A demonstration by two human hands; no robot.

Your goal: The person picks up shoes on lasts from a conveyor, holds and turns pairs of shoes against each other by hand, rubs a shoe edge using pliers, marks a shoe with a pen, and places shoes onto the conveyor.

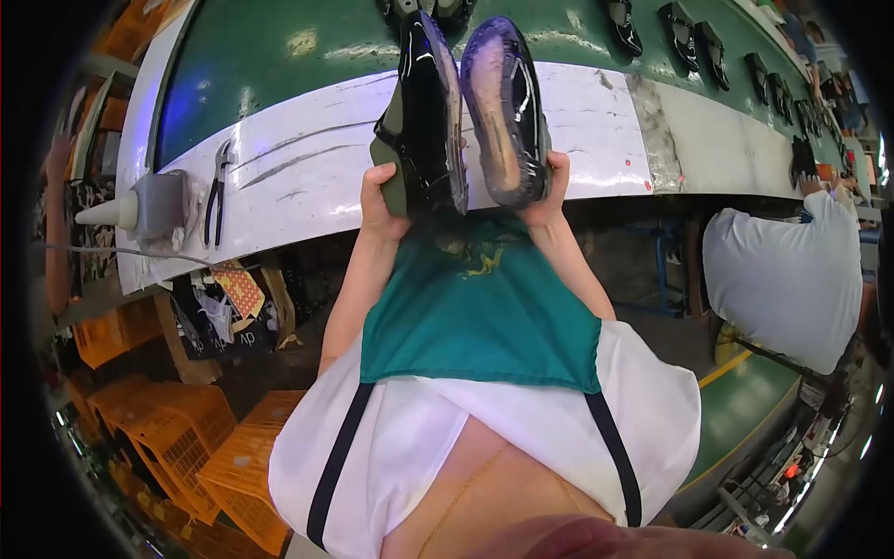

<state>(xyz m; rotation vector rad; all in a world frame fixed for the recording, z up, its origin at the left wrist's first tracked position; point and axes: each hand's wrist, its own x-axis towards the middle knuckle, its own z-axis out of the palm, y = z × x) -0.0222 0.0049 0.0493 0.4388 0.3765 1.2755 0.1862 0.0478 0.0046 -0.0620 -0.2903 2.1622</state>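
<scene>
My left hand is closed around a glossy black shoe, which is turned on its side. An olive-green piece, seemingly a shoe last, shows at its heel end. My right hand grips a second black shoe, its pale, shiny sole facing me. Both shoes are held side by side over the edge of the white worktop, toes pointing away from me. The fingers behind the shoes are hidden.
On the worktop's left lie pliers and a squeeze bottle. A green conveyor belt carries more black shoes. Orange crates stand at lower left. Another person in a pale top sits at right.
</scene>
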